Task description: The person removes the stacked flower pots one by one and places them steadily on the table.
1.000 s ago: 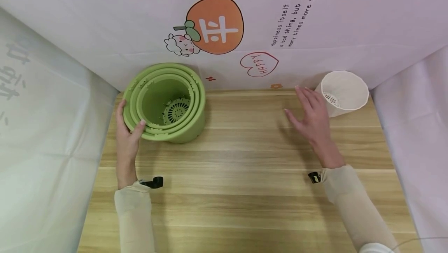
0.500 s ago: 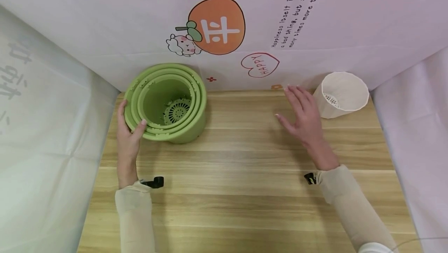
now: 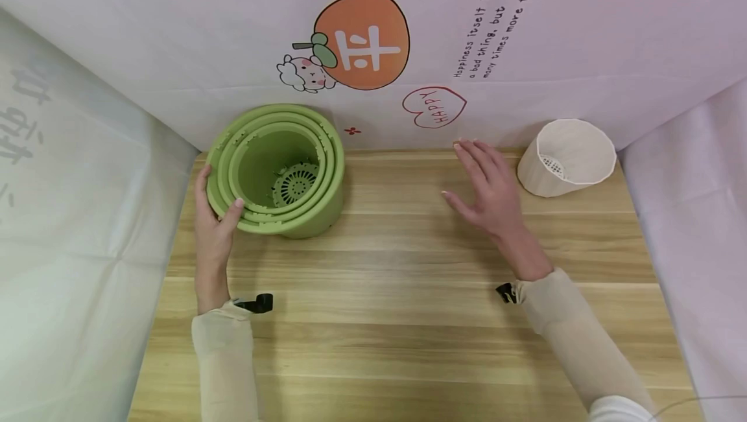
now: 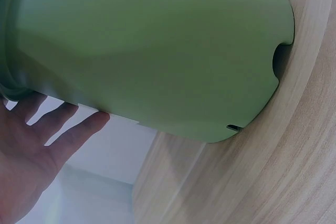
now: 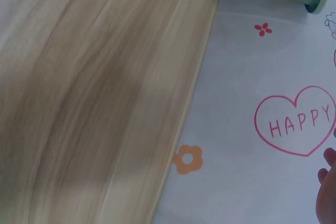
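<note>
A nested stack of green plastic flower pots (image 3: 318, 218) stands at the back left of the table in the head view. My left hand (image 3: 213, 237) grips its near-left rim, thumb over the edge and fingers along the outside. The left wrist view shows those fingers (image 4: 79, 132) lying against the outer pot's side. Slotted holes show in the innermost pot's bottom. My right hand (image 3: 495, 198) is over the table with fingers spread, holding nothing. To its right is a white ribbed pot (image 3: 539, 172) with a perforated bottom.
The wood-grain table (image 3: 379, 312) meets a white printed cloth backdrop (image 3: 233, 33) right behind the pots. Cloth walls also close in the left and right sides (image 3: 688, 169). A black strap piece (image 3: 257, 304) sits at the left wrist.
My right hand has moved left, away from the white pot, its fingers still spread. The left hand and the green pots have stayed in place.
</note>
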The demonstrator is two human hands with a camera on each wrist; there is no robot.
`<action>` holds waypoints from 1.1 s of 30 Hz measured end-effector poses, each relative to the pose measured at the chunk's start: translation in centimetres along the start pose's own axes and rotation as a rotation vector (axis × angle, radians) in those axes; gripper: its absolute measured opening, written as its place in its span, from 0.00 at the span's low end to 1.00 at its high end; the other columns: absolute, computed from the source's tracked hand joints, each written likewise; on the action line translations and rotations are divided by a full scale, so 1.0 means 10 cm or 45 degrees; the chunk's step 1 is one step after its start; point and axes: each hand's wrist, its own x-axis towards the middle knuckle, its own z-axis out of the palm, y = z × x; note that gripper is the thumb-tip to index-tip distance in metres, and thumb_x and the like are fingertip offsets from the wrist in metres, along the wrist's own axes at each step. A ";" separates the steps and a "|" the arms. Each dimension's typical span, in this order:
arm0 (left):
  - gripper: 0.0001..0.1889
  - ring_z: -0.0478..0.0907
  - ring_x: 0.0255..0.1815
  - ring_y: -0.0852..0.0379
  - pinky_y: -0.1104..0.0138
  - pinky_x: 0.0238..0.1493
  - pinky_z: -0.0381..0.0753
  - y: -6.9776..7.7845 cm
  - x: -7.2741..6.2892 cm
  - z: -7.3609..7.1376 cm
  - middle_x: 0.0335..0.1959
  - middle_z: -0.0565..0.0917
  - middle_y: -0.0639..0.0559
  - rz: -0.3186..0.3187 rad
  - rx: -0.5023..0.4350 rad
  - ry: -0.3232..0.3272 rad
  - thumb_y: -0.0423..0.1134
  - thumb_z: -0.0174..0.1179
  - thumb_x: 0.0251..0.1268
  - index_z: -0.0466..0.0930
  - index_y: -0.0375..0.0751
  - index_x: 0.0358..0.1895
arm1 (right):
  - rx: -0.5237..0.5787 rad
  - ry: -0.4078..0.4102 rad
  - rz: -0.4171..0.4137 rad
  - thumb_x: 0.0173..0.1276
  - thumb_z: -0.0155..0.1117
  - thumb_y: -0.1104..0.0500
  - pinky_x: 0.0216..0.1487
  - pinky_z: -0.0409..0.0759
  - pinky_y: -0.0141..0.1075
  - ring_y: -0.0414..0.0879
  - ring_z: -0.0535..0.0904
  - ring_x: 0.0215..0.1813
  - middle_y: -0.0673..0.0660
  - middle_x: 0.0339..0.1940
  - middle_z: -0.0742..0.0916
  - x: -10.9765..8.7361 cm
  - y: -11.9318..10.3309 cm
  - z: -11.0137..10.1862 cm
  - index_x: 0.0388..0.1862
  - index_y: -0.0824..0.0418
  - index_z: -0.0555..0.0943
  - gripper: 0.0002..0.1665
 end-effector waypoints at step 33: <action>0.40 0.67 0.69 0.40 0.69 0.64 0.76 0.02 -0.03 0.02 0.73 0.62 0.38 -0.014 0.011 -0.006 0.26 0.58 0.64 0.53 0.45 0.78 | 0.147 0.054 -0.160 0.66 0.60 0.39 0.69 0.70 0.53 0.61 0.75 0.65 0.66 0.61 0.81 0.30 -0.30 0.25 0.65 0.68 0.76 0.41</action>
